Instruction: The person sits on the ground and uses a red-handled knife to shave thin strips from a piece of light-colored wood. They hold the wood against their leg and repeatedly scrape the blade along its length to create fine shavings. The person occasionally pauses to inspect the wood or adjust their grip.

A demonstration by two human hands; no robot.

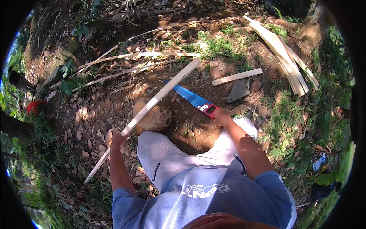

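My left hand (pixel 119 139) is closed round a long pale wooden strip (pixel 164 91), which slants from lower left to upper right. The strip passes over the top of a short round log (pixel 154 116) standing between my knees and the strips beyond. In my right hand (pixel 222 116) is the red handle of a handsaw (pixel 194 100) with a blue blade. Its blade points up and left, and the tip comes close to the strip's far part; whether they touch I cannot tell.
A short cut piece of wood (pixel 237 76) lies right of the saw, beside a flat grey stone (pixel 238 91). A bundle of wooden strips (pixel 280 55) rests at the far right near a tree trunk (pixel 310 30). Several long thin strips (pixel 141 54) lie across the leafy ground ahead.
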